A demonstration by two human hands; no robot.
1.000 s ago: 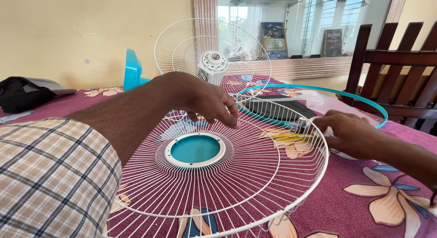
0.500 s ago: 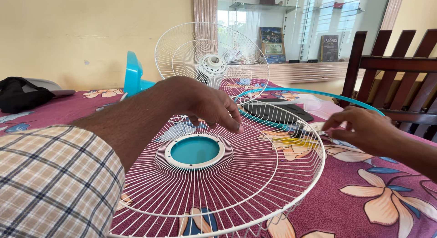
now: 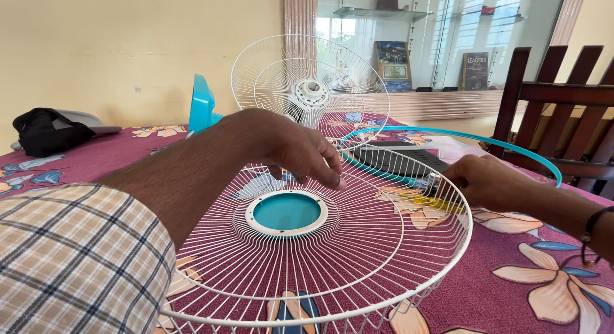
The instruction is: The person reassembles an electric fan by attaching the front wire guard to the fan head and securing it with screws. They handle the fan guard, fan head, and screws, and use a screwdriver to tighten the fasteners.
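Note:
A white wire fan guard (image 3: 358,264) with a teal centre disc (image 3: 286,212) lies tilted on the table in front of me. My left hand (image 3: 300,148) reaches across it and grips its far rim, fingers curled over the wires. At the guard's right rim, my right hand (image 3: 489,180) pinches the edge, where something small and yellow (image 3: 432,201) shows under the wires. A teal plastic ring (image 3: 448,139) lies just behind the guard.
The rear fan guard with its motor hub (image 3: 310,94) stands upright behind. A teal fan blade (image 3: 201,107) stands at its left. A dark bag (image 3: 48,129) lies far left. A wooden chair (image 3: 556,116) is at the right. The floral maroon tablecloth (image 3: 531,295) covers the table.
My right hand slid a little along the guard's right rim. The guard and my left hand have hardly moved.

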